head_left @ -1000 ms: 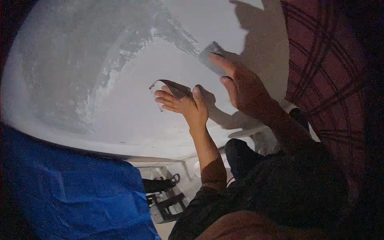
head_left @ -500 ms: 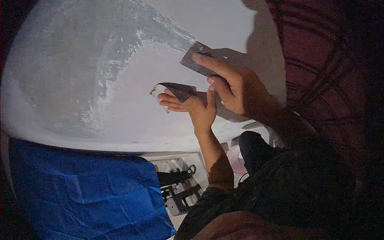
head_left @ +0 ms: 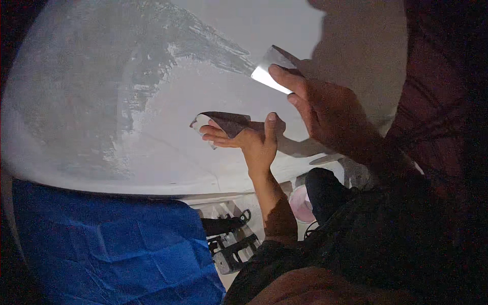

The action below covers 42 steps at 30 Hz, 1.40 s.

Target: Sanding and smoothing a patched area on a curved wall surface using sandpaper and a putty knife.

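My right hand [head_left: 325, 101] grips a thin flat scraper blade [head_left: 267, 79], index finger pressed along it. Bright light glints off the blade's lower edge at the end of a grey smear on a pale surface [head_left: 168, 101]. Below and to the left, my left hand [head_left: 254, 145] holds a dark, curved sheet-like piece [head_left: 229, 122] with a pale inner side. Its fingers stretch to the left beneath that piece, and the thumb points up. What kind of piece it is, I cannot make out. Rough grey coating [head_left: 96, 76] covers the pale surface's left part.
A creased blue tarp [head_left: 112, 239] hangs or lies at the lower left. Beyond my left forearm are a dark grey tool-like object [head_left: 234, 254] and a pinkish round container [head_left: 301, 204]. Dark reddish checked cloth [head_left: 432, 96] borders the right side.
My right hand has moved right with the scraper blade, which has tilted and now shines. The grey smear shows a little farther right. My left hand stays nearly in place.
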### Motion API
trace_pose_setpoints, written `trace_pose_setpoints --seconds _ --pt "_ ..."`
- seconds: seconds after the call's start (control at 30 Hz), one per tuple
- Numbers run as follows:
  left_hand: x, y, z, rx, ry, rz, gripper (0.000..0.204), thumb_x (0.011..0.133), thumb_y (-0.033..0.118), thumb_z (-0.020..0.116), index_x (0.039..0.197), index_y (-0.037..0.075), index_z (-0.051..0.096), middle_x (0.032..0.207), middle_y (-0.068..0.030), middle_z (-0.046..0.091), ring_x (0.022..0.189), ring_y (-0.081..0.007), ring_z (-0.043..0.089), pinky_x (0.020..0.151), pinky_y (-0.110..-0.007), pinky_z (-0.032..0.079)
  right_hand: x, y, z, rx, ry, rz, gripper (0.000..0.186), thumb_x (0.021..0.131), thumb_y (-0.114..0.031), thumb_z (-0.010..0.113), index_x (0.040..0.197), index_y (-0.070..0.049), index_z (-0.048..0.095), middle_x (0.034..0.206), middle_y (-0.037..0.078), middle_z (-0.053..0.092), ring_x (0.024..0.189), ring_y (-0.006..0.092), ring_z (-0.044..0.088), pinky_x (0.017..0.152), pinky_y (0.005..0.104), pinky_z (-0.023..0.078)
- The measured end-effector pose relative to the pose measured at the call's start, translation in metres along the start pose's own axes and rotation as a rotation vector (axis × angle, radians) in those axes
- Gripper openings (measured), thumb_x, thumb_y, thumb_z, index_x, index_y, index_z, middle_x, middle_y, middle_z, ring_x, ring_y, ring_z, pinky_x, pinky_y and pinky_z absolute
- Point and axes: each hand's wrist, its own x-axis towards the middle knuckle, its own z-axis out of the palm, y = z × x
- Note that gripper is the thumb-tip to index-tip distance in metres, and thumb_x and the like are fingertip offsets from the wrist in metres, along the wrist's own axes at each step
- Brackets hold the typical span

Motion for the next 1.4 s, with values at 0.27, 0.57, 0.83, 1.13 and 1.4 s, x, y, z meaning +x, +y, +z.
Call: trace_pose_setpoints --seconds 0.27,0.57,0.83,1.13,1.4 --pt "-0.005 -0.004 0.008 -0.284 -0.050 -0.149 0.076 0.097 0.054 0.065 0.109 -0.020 0.058 0.106 -0.0428 0.060 0.103 -0.0516 0.057 0.102 -0.055 0.038 -0.003 0.004 -0.033 -0.130 0.206 -0.125 0.050 0.097 -0.002 0.060 0.145 -0.015 0.051 0.118 0.020 0.070 0.099 0.0387 0.072 0.080 0.0450 0.061" --pt "-0.004 -0.002 0.011 -0.258 0.059 -0.056 0.073 0.097 0.052 0.066 0.107 -0.020 0.060 0.112 -0.0442 0.057 0.111 -0.0508 0.055 0.109 -0.055 0.033 0.000 0.000 -0.046 -0.229 0.081 0.102 0.052 0.098 -0.004 0.062 0.146 -0.022 0.051 0.103 0.021 0.071 0.090 0.0395 0.072 0.075 0.0460 0.059" --pt "-0.003 0.003 0.008 -0.240 0.139 -0.014 0.069 0.098 0.052 0.064 0.090 -0.016 0.067 0.081 -0.0350 0.065 0.095 -0.0482 0.062 0.107 -0.054 0.033 0.000 -0.005 -0.045 -0.279 0.097 0.049 0.060 0.096 -0.003 0.062 0.149 -0.023 0.045 0.093 0.019 0.070 0.084 0.0400 0.071 0.070 0.0471 0.057" --pt "-0.004 0.011 -0.002 -0.204 0.058 -0.060 0.067 0.097 0.052 0.064 0.084 -0.014 0.069 0.077 -0.0298 0.068 0.086 -0.0460 0.065 0.095 -0.051 0.045 -0.010 -0.008 -0.053 -0.248 -0.105 0.224 0.058 0.095 -0.001 0.060 0.149 -0.020 0.045 0.094 0.019 0.069 0.083 0.0408 0.070 0.073 0.0495 0.056" --pt "-0.005 -0.015 0.014 -0.237 0.066 -0.076 0.065 0.099 0.055 0.061 0.095 -0.010 0.068 0.103 -0.0352 0.064 0.111 -0.0456 0.055 0.114 -0.054 0.025 -0.019 -0.006 -0.058 -0.111 0.037 0.023 0.067 0.096 -0.002 0.058 0.156 -0.020 0.033 0.123 0.025 0.066 0.107 0.0471 0.067 0.087 0.0510 0.058"
